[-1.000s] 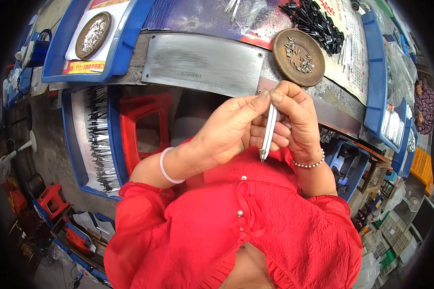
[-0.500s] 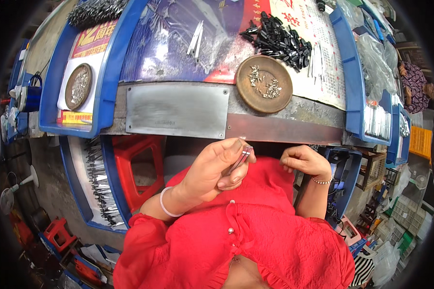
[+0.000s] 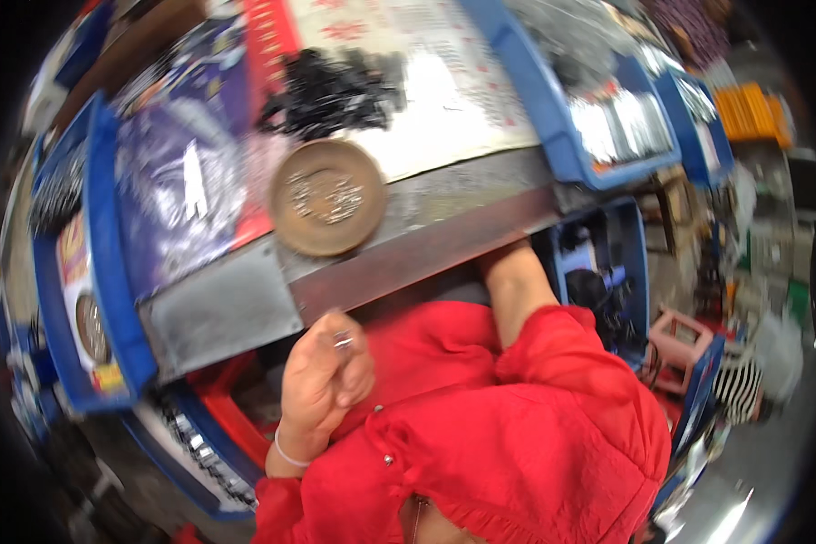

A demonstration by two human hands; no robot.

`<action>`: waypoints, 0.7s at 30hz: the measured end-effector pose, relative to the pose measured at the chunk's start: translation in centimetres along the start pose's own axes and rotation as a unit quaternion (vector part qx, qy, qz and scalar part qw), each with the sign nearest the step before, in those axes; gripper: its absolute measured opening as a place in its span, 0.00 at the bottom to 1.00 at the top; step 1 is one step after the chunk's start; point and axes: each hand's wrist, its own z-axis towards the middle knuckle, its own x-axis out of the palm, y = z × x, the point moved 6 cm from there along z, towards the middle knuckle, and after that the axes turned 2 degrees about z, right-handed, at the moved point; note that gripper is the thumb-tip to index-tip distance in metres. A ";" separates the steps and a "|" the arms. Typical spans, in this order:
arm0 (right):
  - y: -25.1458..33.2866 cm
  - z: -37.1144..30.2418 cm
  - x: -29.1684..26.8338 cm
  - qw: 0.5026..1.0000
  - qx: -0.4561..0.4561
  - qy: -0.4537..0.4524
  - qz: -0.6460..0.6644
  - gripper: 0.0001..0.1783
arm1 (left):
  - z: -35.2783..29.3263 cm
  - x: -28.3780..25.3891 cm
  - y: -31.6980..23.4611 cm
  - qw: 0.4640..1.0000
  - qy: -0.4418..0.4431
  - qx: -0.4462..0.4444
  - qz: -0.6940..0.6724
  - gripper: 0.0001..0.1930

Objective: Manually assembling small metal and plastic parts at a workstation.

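My left hand (image 3: 325, 376) is closed in front of the table edge, its fingers curled round a small slim metal piece (image 3: 342, 342). Only the shiny end of that piece shows between thumb and fingers, and motion blurs it. My right forearm (image 3: 521, 295) reaches forward under the table's front edge. Most of my right hand (image 3: 506, 257) lies in shadow there, with its fingers hidden. Closest to my left hand on the tabletop are a grey metal plate (image 3: 222, 308) and a round brown dish (image 3: 290, 231) of tiny silvery parts.
A heap of black parts (image 3: 335, 91) lies behind the dish. Thin white sticks (image 3: 193, 181) rest at the left. Blue trays (image 3: 136, 299) flank the table; the right tray (image 3: 562, 150) holds silvery strips. Below right, a blue bin (image 3: 639, 272) contains dark items near a pink stool (image 3: 680, 349).
The view has swung right, so the table appears tilted and shifted left. My right hand has gone from beside my lap to under the table edge. My left hand keeps hold of the metal piece.
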 end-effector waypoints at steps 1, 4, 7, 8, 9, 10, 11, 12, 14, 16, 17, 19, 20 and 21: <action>-1.2 -1.0 -0.7 1.000 0.016 -0.021 0.004 0.12 | 0.2 0.2 0.0 1.000 0.001 0.011 -0.006 0.18; -4.3 -4.7 -1.7 0.996 0.053 -0.066 0.015 0.12 | 0.9 0.3 0.2 1.000 -0.004 0.003 -0.007 0.19; -5.7 -6.7 -1.6 0.994 0.074 -0.085 0.016 0.12 | 1.5 0.2 0.3 1.000 -0.016 0.003 -0.017 0.19; -6.1 -7.4 -1.4 0.993 0.080 -0.088 0.014 0.12 | 1.7 0.2 0.4 1.000 -0.015 0.006 -0.012 0.19; -6.4 -8.0 -1.2 0.992 0.085 -0.090 0.012 0.12 | 1.9 0.2 0.4 1.000 -0.014 0.010 -0.007 0.19; -6.6 -8.5 -1.1 0.992 0.088 -0.092 0.009 0.12 | 2.0 0.2 0.6 1.000 -0.011 0.004 -0.006 0.19; -6.7 -8.8 -1.0 0.991 0.091 -0.093 0.006 0.12 | 2.1 0.2 0.6 1.000 -0.016 0.007 -0.009 0.19; -6.8 -9.2 -1.0 0.991 0.092 -0.095 0.003 0.12 | 2.2 0.2 0.7 1.000 -0.021 0.011 -0.012 0.19; -7.0 -9.8 -1.0 0.991 0.094 -0.098 -0.006 0.12 | 2.3 0.2 0.8 1.000 -0.020 0.005 -0.012 0.18; -7.1 -10.4 -0.8 0.990 0.095 -0.100 -0.014 0.12 | 2.2 0.2 0.8 1.000 -0.022 0.002 -0.011 0.18; -7.0 -10.5 -0.6 0.990 0.094 -0.099 -0.017 0.12 | 2.1 0.3 0.8 1.000 -0.015 0.002 -0.015 0.18; -6.9 -10.8 -0.2 0.991 0.092 -0.096 -0.025 0.12 | 2.1 0.3 0.7 1.000 -0.008 0.002 -0.017 0.18; -6.8 -10.8 0.0 0.991 0.090 -0.094 -0.030 0.12 | 2.1 0.2 0.7 1.000 -0.007 0.003 -0.020 0.18; -6.7 -10.8 0.1 0.991 0.087 -0.091 -0.034 0.12 | 2.2 0.2 0.6 1.000 -0.007 0.004 -0.022 0.18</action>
